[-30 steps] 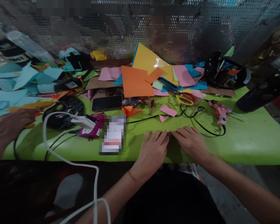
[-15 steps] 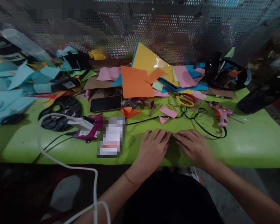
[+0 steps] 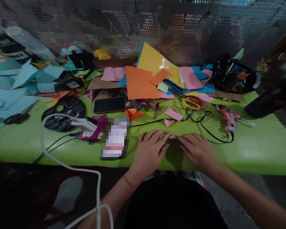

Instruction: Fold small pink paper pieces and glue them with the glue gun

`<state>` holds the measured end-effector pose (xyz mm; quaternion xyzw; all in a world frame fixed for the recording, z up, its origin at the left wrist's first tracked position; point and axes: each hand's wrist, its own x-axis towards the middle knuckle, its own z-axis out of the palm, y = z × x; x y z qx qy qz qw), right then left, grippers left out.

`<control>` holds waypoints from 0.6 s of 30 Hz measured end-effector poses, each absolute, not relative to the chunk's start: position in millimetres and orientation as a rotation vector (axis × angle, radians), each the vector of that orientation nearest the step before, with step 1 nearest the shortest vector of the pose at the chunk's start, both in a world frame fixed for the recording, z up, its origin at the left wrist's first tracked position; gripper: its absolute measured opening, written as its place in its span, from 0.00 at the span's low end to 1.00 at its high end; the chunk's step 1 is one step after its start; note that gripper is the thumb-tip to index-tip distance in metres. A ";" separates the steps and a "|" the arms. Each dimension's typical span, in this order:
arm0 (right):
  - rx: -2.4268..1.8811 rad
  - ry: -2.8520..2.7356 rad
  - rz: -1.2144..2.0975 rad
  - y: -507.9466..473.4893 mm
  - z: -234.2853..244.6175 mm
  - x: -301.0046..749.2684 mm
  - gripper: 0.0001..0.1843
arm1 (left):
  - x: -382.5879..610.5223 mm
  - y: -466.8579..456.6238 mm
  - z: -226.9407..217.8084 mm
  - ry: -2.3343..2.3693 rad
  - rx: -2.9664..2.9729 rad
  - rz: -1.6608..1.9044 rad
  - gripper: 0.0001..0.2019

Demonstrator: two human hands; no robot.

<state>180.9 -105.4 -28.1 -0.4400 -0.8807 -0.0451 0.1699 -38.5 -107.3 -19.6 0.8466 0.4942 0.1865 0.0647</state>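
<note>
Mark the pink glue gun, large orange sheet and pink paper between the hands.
Pink glue gun [image 3: 230, 122], head view: handle.
Large orange sheet [image 3: 140, 83], head view: middle.
Pink paper [image 3: 173, 137], head view: exposed part.

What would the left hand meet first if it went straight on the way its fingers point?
Probably the small pink piece just ahead of the left hand, perhaps touching it; then the right hand. Depth is unclear from this view.
</note>
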 end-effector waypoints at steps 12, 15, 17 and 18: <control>-1.263 -2.531 -0.108 -101.7 -26.0 181.4 0.15 | -28.9 -108.6 -17.5 1.412 2.760 0.459 0.18; -1.247 -2.524 -0.091 -99.2 -26.8 183.9 0.15 | -28.8 -105.6 -18.7 1.420 2.770 0.452 0.18; -1.242 -2.517 -0.065 -98.1 -26.8 185.2 0.16 | -29.1 -103.6 -20.0 1.425 2.773 0.452 0.18; -1.245 -2.518 -0.060 -97.9 -26.5 185.5 0.17 | -29.2 -102.5 -20.5 1.427 2.773 0.452 0.19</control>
